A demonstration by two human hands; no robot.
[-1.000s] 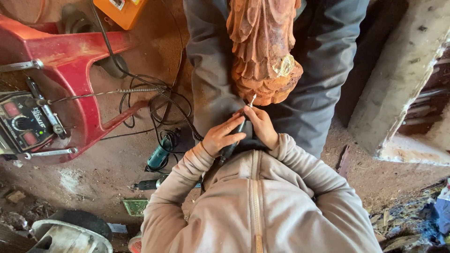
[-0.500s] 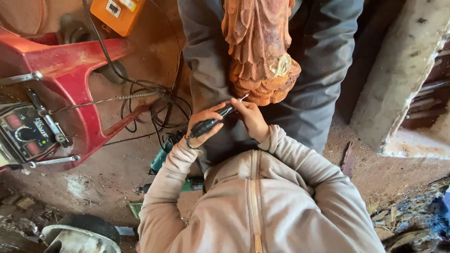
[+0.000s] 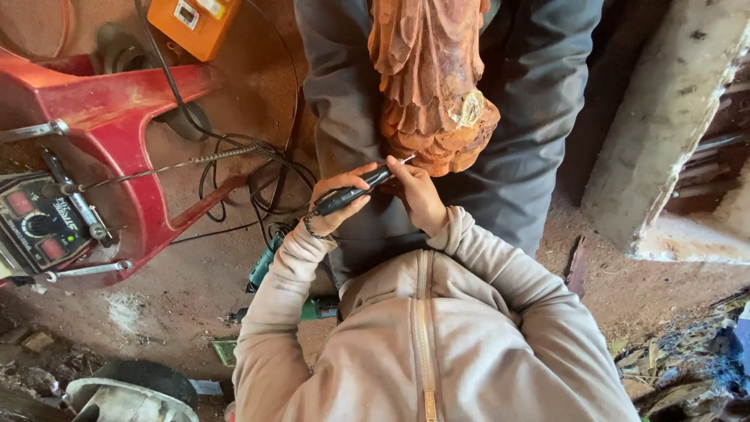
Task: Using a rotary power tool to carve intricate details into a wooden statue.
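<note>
A reddish carved wooden statue [image 3: 433, 86] stands between my grey trouser legs. My left hand [image 3: 334, 205] grips the rear of a black rotary handpiece [image 3: 355, 191] that lies slanted up to the right. The metal bit [image 3: 406, 159] touches the lower left edge of the statue's base. My right hand [image 3: 418, 195] pinches the front end of the handpiece just under the base. Beige hoodie sleeves cover both arms.
A flexible metal shaft [image 3: 195, 160] and black cables [image 3: 258, 187] run left to a red plastic chair [image 3: 117, 117] bearing a control box [image 3: 35, 227]. An orange box [image 3: 195, 23] is behind. A teal tool [image 3: 262, 266] lies on the dusty floor; a concrete post [image 3: 664, 125] stands right.
The handpiece has swung from nearly upright to a slant toward the left. My left hand moved left and back along it. The bit stays at the statue's base.
</note>
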